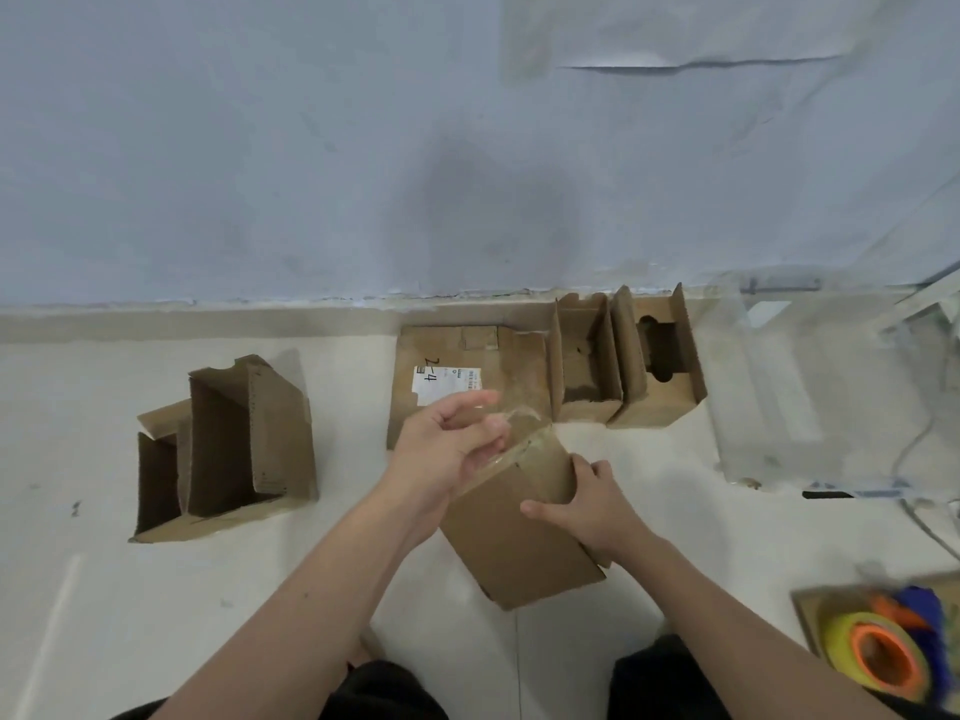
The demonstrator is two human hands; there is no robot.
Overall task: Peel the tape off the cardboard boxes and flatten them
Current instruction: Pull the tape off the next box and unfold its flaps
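A small brown cardboard box (pixel 519 532) is held off the floor in front of me, tilted. My right hand (pixel 592 506) grips its right side, fingers curled round the edge. My left hand (pixel 452 444) is at the box's top end and pinches a strip of clear tape (pixel 519 415) that lifts off the top seam. Behind lies a larger closed box with a white label (pixel 467 376).
An opened box (pixel 228 449) stands on the floor at the left. Two opened boxes (pixel 623 366) stand by the wall at the right, beside clear plastic sheeting (pixel 789 387). A tape dispenser with a yellow roll (pixel 878 646) sits at the lower right. My knees are at the bottom edge.
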